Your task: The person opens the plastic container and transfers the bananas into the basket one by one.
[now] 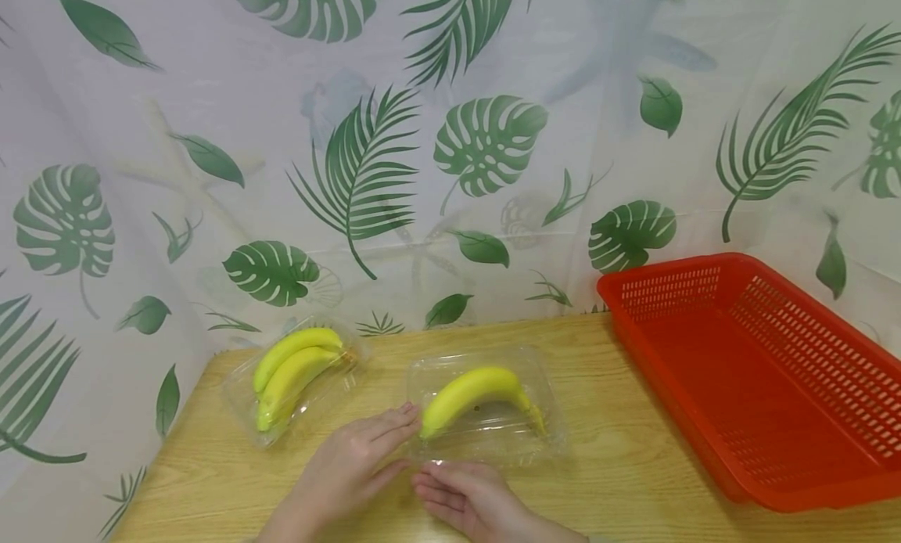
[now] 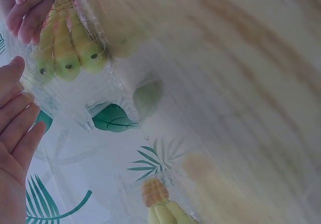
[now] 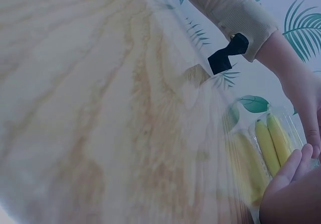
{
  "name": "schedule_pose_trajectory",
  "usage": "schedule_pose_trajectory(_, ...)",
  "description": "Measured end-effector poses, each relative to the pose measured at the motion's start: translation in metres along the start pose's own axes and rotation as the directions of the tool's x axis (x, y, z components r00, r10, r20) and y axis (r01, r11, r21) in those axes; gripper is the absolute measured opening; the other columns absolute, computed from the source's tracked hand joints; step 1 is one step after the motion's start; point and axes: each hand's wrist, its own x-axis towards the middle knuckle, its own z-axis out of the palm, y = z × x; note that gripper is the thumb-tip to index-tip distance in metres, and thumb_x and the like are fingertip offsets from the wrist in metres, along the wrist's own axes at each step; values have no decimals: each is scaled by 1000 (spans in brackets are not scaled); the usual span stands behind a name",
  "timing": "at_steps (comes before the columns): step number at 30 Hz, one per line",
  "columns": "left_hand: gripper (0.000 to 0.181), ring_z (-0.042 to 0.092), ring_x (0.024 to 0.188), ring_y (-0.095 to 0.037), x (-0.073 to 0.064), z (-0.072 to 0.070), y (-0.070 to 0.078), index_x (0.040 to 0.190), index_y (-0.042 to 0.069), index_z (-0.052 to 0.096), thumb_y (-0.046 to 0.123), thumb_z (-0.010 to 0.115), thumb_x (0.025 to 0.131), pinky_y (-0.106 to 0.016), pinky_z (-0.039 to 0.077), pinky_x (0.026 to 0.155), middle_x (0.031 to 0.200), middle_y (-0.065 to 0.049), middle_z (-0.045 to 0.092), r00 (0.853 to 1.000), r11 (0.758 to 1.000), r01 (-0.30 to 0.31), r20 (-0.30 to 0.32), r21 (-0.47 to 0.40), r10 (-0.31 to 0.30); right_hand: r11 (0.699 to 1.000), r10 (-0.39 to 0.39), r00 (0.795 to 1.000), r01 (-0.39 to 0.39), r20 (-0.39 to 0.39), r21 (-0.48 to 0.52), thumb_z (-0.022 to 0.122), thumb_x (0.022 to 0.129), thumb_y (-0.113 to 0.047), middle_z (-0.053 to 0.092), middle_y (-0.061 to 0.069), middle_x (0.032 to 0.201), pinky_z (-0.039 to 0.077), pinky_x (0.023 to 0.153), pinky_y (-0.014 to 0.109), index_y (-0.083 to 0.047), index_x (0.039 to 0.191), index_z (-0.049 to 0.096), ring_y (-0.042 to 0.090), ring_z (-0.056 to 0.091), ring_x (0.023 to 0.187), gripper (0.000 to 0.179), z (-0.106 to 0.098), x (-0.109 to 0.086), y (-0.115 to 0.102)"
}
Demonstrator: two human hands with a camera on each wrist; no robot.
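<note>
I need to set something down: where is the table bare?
The table is bare between the clear middle container and red basket, and in front of the left container. The middle container's near-left corner is crowded by the left hand and right hand.

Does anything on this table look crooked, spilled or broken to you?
One slight oddity: the clear plastic box of yellow bananas at the left sits turned askew, while the similar clear plastic box in the middle lies nearly square to the back edge of the pale wooden table. I see nothing spilled or broken.
</note>
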Motion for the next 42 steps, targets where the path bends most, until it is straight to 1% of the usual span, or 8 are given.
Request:
schedule_pose_trajectory(4, 55, 57, 119, -17, 0, -1, -1, 126, 11, 60, 17, 78, 74, -31, 50, 96, 135, -1, 54, 1000, 1000, -1, 5, -14, 1, 1000, -3, 1000, 3, -10, 7, 61, 91, -18, 72, 6, 98, 50, 96, 35, 4, 114, 60, 16, 68, 96, 32, 2, 1, 1)
schedule_pose_trajectory(8, 54, 58, 118, -17, 0, 1, -2, 125, 11, 61, 18, 78, 74, -30, 50, 95, 133, -4, 57, 1000, 1000, -14, -3, -12, 14, 1000, -2, 999, 3, -34, 25, 61, 91, -18, 72, 5, 96, 51, 94, 33, 2, 112, 62, 14, 68, 93, 29, 3, 3, 2)
schedule_pose_trajectory(13, 54, 59, 117, -17, 0, 2, -5, 125, 10, 61, 19, 77, 74, -31, 52, 93, 130, -5, 59, 999, 999, -45, -14, 8, 45, 999, 5, 998, -4, -58, 33, 61, 91, -19, 72, 4, 96, 51, 94, 32, 3, 113, 61, 13, 68, 92, 31, 5, 4, 3)
schedule_pose_trajectory(17, 54, 59, 116, -19, 0, 1, -4, 125, 9, 60, 18, 77, 75, -32, 53, 91, 130, -7, 60, 998, 997, -67, -13, 33, 68, 1000, -5, 996, 8, -85, 27, 62, 91, -19, 72, 4, 95, 52, 93, 32, 5, 113, 60, 13, 68, 91, 33, 6, 5, 5)
schedule_pose_trajectory(22, 52, 59, 117, -17, 1, 0, -3, 125, 10, 61, 19, 77, 76, -30, 52, 92, 129, -6, 60, 999, 998, -49, 10, 48, 48, 1000, -24, 993, 26, -114, 17, 63, 91, -19, 72, 4, 93, 54, 90, 31, 7, 113, 59, 13, 69, 89, 34, 9, 5, 6)
schedule_pose_trajectory(31, 49, 59, 116, -16, 2, 0, -2, 124, 11, 62, 19, 76, 77, -30, 53, 91, 129, -5, 60, 999, 998, -31, 29, 56, 30, 999, -38, 991, 37, -129, -10, 63, 90, -20, 72, 4, 92, 55, 88, 30, 10, 117, 56, 12, 69, 87, 41, 12, 4, 5)
schedule_pose_trajectory(35, 51, 61, 114, -16, 3, 0, -3, 122, 9, 63, 19, 78, 75, -29, 54, 89, 127, -6, 61, 999, 998, -45, 14, 53, 44, 999, -42, 989, 41, -138, -14, 63, 90, -19, 72, 3, 91, 55, 86, 29, 6, 113, 60, 12, 69, 86, 34, 13, 4, 5)
schedule_pose_trajectory(42, 52, 65, 106, -18, 6, 2, -4, 117, 7, 66, 20, 81, 69, -28, 56, 82, 120, -9, 65, 995, 995, -86, -41, 57, 89, 999, -50, 988, 49, -144, -13, 60, 92, -17, 72, 3, 89, 56, 85, 29, 3, 108, 63, 12, 69, 85, 26, 13, 5, 7)
